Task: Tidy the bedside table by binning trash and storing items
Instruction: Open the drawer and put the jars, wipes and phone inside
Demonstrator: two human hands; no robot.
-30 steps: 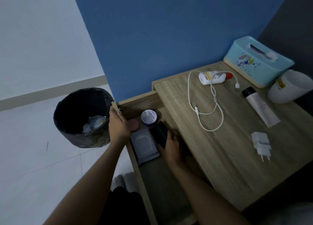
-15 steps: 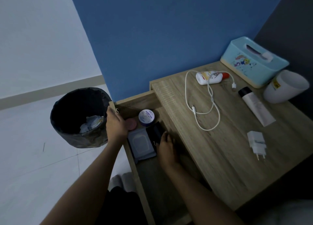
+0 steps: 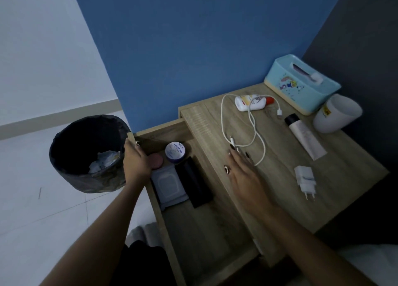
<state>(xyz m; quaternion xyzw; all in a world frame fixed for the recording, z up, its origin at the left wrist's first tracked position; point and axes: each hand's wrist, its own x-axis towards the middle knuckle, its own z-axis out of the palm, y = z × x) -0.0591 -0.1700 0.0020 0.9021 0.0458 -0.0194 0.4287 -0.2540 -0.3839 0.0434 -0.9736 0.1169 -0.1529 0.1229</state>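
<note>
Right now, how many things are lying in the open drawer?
4: a round jar, a pink disc partly under the left hand, a wipes pack, and a black case. More may hide beneath the tabletop.

On the counter I count one cable, one charger plug, two tubes, one cup and one tissue box. In the drawer I count one jar, one wipes pack, one black case and one pink disc. I see one bin on the floor.
</note>
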